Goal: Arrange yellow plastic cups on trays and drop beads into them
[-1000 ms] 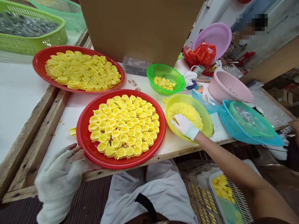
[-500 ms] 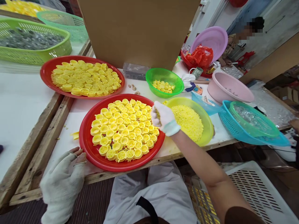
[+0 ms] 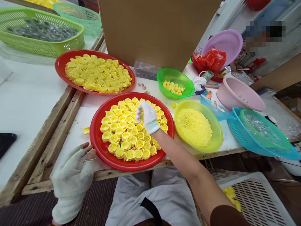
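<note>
My right hand (image 3: 148, 116), in a white glove, is curled around small yellow pellets (image 3: 141, 115) above the near red tray (image 3: 96, 153). Many small yellow plastic cups (image 3: 125, 136) with side handles stand in that tray, several with pellets inside; loose pellets lie between them. To the right, a yellow bowl (image 3: 217, 133) holds a heap of the same pellets (image 3: 195, 127). My left hand (image 3: 72, 172), in a pale glove with bare fingertips, rests at the tray's left edge. Its fingers are apart and loosely bent; whether they touch the rim is unclear.
Behind stands another red tray (image 3: 60, 70) full of yellow cups, beside a large cardboard box (image 3: 150, 31). A green bowl (image 3: 162, 89) holds some cups. Pink (image 3: 237, 94) and blue (image 3: 237, 125) containers stand at right. A person (image 3: 265, 34) is in the background.
My right hand has moved left from the yellow bowl's edge to over the cups, still closed on pellets. My left hand stays by the tray rim. The view has shifted slightly.
</note>
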Action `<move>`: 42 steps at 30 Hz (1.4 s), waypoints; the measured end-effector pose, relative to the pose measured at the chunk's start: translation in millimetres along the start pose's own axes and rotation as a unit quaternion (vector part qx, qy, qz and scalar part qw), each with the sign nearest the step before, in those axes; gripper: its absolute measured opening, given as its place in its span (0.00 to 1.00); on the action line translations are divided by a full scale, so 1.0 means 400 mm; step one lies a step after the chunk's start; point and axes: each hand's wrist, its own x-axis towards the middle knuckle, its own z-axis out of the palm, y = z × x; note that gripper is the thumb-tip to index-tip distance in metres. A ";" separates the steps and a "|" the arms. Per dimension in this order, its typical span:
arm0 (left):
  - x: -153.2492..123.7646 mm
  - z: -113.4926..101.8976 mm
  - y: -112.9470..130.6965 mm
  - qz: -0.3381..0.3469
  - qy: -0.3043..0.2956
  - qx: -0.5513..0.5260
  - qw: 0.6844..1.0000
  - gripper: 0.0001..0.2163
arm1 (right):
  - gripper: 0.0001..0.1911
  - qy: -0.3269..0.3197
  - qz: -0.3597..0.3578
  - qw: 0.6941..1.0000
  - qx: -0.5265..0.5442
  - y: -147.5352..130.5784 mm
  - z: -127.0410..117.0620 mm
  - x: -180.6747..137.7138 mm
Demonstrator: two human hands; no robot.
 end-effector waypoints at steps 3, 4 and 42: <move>0.000 -0.001 0.003 0.000 0.000 0.000 1.000 0.14 | 0.12 -0.021 -0.010 0.999 0.048 0.028 0.017 -0.006; 0.000 -0.002 0.005 0.000 0.000 0.001 1.000 0.14 | 0.11 -0.028 -0.009 0.998 0.056 0.034 0.021 -0.009; 0.000 -0.013 -0.001 0.007 -0.009 -0.019 1.000 0.12 | 0.19 -0.043 -0.075 0.996 0.020 0.000 0.250 0.278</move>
